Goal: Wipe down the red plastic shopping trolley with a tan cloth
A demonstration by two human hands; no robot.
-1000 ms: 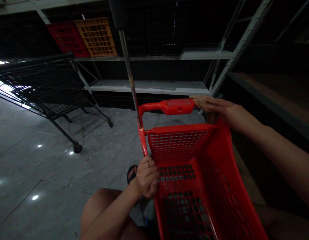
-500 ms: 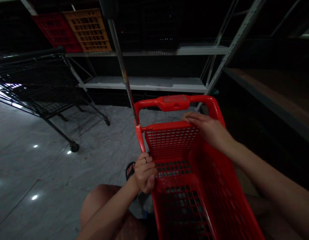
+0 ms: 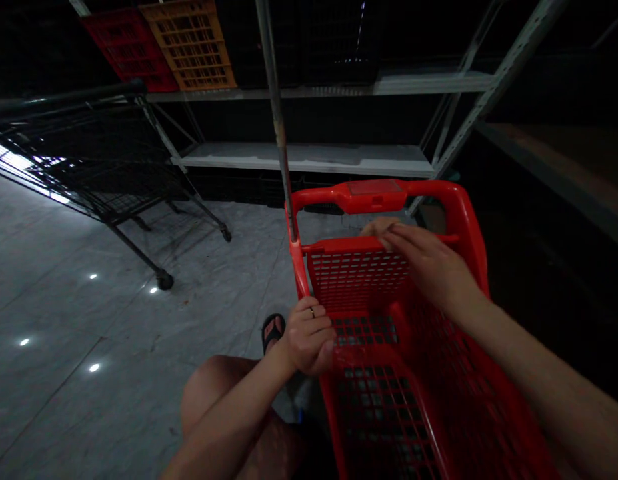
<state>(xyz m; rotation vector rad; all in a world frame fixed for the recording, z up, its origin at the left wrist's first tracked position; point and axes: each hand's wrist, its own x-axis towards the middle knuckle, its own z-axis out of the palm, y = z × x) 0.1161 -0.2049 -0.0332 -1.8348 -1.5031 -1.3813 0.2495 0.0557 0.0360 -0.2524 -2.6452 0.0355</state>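
Note:
A red plastic shopping basket trolley (image 3: 377,197) with a perforated body fills the lower right in the head view. Its long metal pull rod (image 3: 279,127) rises from the left corner of the rim. My left hand (image 3: 311,335), with a ring on one finger, is closed around the left rim. At the top edge of the slotted end panel (image 3: 359,273) is my right hand (image 3: 433,263), fingers extended and pressed over a tan, crumpled piece that looks like cloth (image 3: 377,225). The palm side and thumb of that hand are hidden.
A black wire shopping cart (image 3: 89,160) stands on the tiled floor (image 3: 53,400) at left. Behind, a metal shelf (image 3: 309,159) carries a red crate (image 3: 131,50) and a yellow crate (image 3: 191,43). A dark ledge (image 3: 549,160) lies at right. My sandalled foot (image 3: 273,330) is beside the basket.
The whole scene has shifted right and slightly up in view. My left hand keeps its hold on the rim, and my right hand stays at the panel's top edge, its fingers slightly shifted.

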